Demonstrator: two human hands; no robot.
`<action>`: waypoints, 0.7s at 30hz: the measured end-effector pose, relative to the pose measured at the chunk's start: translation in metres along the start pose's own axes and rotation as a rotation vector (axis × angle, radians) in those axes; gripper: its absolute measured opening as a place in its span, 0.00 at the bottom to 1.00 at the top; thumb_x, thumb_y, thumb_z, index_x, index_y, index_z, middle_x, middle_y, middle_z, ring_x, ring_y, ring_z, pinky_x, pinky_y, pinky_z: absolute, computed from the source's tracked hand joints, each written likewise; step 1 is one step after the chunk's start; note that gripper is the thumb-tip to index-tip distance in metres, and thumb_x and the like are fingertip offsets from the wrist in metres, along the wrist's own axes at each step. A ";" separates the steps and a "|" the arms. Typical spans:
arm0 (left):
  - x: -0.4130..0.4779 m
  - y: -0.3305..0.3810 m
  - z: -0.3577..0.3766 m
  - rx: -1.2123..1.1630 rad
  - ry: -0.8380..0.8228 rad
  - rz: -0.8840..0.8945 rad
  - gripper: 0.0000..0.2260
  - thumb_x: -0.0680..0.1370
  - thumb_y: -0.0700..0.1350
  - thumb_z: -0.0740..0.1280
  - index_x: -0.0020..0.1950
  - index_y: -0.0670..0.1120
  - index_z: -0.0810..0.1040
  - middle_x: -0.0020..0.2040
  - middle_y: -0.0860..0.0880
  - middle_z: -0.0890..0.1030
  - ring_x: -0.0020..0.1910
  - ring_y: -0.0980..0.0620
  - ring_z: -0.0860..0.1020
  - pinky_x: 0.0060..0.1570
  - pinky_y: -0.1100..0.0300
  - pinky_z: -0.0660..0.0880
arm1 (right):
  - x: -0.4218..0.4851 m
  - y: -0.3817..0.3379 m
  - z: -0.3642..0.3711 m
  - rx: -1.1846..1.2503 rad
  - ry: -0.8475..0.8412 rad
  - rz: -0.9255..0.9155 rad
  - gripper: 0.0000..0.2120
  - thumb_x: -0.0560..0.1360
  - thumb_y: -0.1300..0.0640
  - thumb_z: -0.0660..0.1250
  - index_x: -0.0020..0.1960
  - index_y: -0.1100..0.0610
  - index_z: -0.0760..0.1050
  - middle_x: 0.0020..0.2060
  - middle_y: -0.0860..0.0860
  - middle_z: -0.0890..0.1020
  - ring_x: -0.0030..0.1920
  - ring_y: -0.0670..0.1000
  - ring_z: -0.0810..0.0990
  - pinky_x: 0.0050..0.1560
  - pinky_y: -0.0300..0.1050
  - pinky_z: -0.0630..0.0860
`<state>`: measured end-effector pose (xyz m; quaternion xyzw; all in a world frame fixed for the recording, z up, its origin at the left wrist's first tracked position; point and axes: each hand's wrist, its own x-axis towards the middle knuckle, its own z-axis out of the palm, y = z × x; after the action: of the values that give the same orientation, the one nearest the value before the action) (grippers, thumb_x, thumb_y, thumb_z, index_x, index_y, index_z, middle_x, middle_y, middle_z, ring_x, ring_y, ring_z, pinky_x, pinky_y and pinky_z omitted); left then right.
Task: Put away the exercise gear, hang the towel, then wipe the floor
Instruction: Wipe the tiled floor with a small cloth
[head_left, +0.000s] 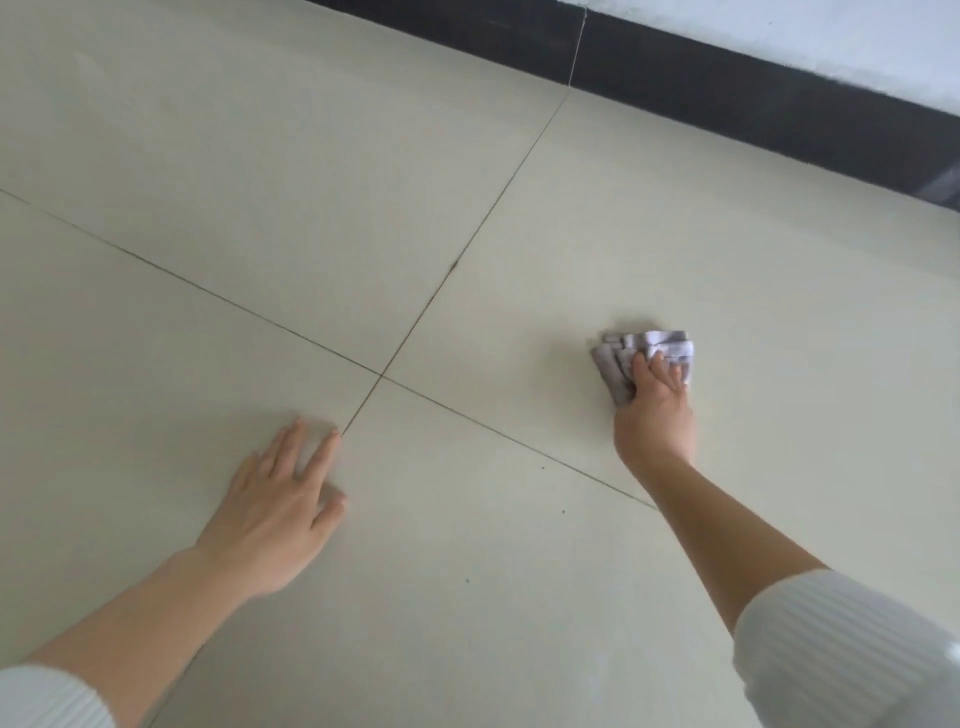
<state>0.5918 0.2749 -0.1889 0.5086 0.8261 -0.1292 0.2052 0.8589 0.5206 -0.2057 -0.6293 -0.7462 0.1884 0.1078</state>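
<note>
A crumpled grey and white cloth lies on the pale tiled floor to the right of centre. My right hand lies on top of it with the fingers curled into its folds, arm stretched forward. My left hand rests flat on the floor at the lower left, fingers straight and spread, beside a tile joint. Both forearms are bare, with white ribbed sleeves at the bottom corners.
Dark grout lines cross near the middle of the floor. A black skirting board runs diagonally along the top right under a white wall. A few small dark specks dot the tiles near my arms.
</note>
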 end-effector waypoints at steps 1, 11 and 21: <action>-0.010 -0.002 0.003 0.006 -0.008 0.024 0.36 0.73 0.64 0.37 0.78 0.50 0.39 0.79 0.43 0.42 0.78 0.46 0.43 0.75 0.50 0.49 | -0.021 -0.014 0.011 0.008 -0.014 -0.097 0.33 0.71 0.73 0.56 0.75 0.57 0.61 0.77 0.54 0.58 0.77 0.55 0.51 0.76 0.48 0.52; -0.002 0.019 0.013 -0.144 0.129 -0.041 0.30 0.81 0.54 0.51 0.79 0.45 0.43 0.78 0.39 0.43 0.77 0.43 0.41 0.75 0.51 0.43 | -0.130 -0.002 0.007 -0.184 -0.303 -0.993 0.34 0.63 0.72 0.51 0.68 0.61 0.72 0.69 0.57 0.72 0.70 0.60 0.69 0.66 0.55 0.69; 0.008 0.015 0.015 -0.201 0.129 0.047 0.32 0.81 0.55 0.52 0.78 0.43 0.42 0.78 0.38 0.40 0.77 0.44 0.39 0.75 0.51 0.42 | -0.122 0.070 -0.005 -0.107 0.043 -0.146 0.32 0.68 0.75 0.52 0.71 0.63 0.68 0.71 0.60 0.67 0.73 0.62 0.62 0.75 0.50 0.56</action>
<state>0.6051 0.2812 -0.2059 0.5120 0.8343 -0.0079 0.2045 0.9463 0.4114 -0.2216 -0.5820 -0.7966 0.1264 0.1037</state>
